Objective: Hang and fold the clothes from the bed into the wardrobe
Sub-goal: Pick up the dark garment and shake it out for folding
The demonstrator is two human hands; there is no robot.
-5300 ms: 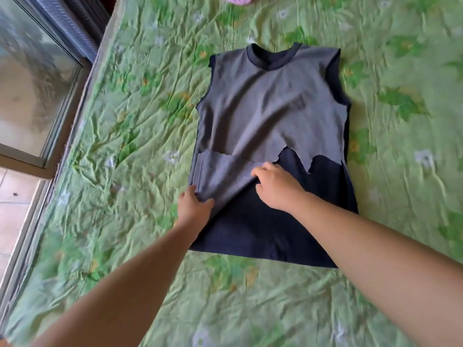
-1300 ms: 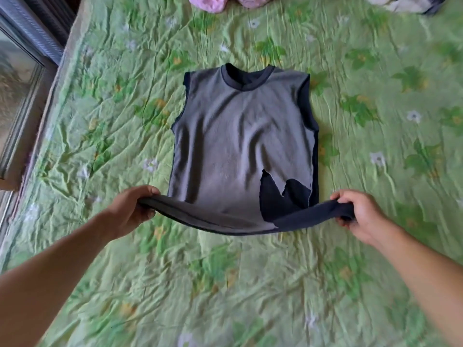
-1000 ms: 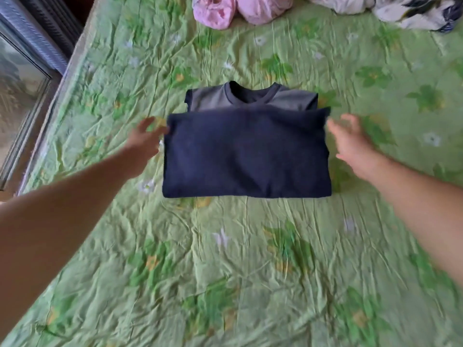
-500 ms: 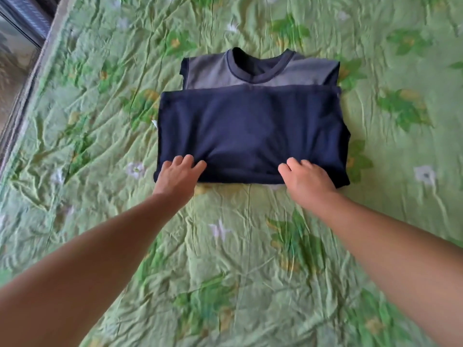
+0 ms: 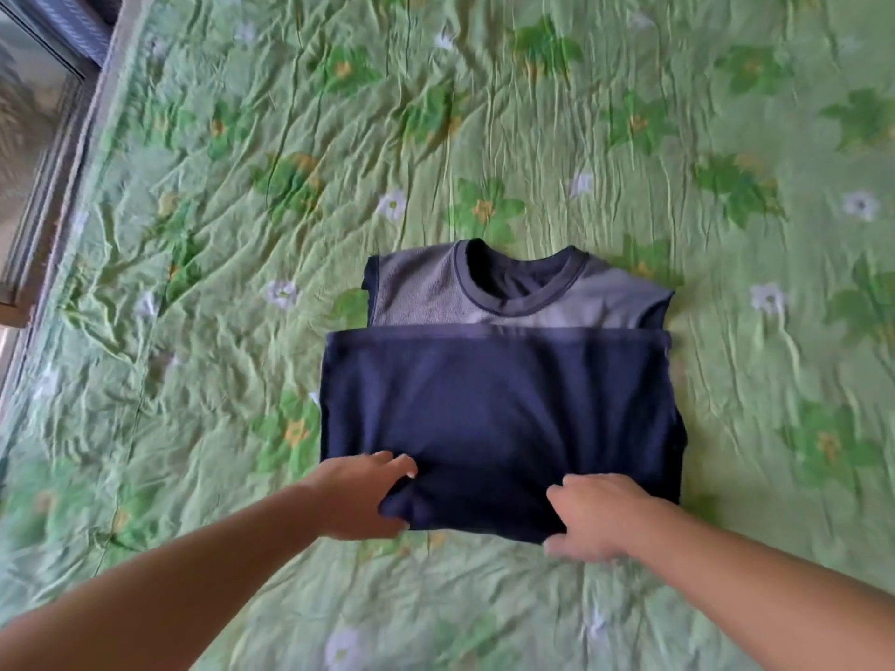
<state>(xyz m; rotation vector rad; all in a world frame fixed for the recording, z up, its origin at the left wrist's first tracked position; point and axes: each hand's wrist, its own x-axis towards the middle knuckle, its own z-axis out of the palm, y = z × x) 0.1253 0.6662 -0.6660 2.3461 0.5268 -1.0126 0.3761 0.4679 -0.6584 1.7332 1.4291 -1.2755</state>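
Observation:
A grey and navy sleeveless top (image 5: 499, 404) lies on the bed, folded once so that its navy lower half covers all but the grey shoulders and collar. My left hand (image 5: 361, 496) grips the near left corner of the fold, which is lifted a little off the sheet. At the near right part of the same edge my right hand (image 5: 593, 518) holds the cloth, thumb under it and fingers curled over the top.
The bed is covered by a crumpled green sheet (image 5: 436, 138) printed with flowers. A window frame (image 5: 43, 152) runs along the bed's left edge.
The lower half of the top was folded up over the grey front. Both hands then came back to the near edge and now grip and lift it.

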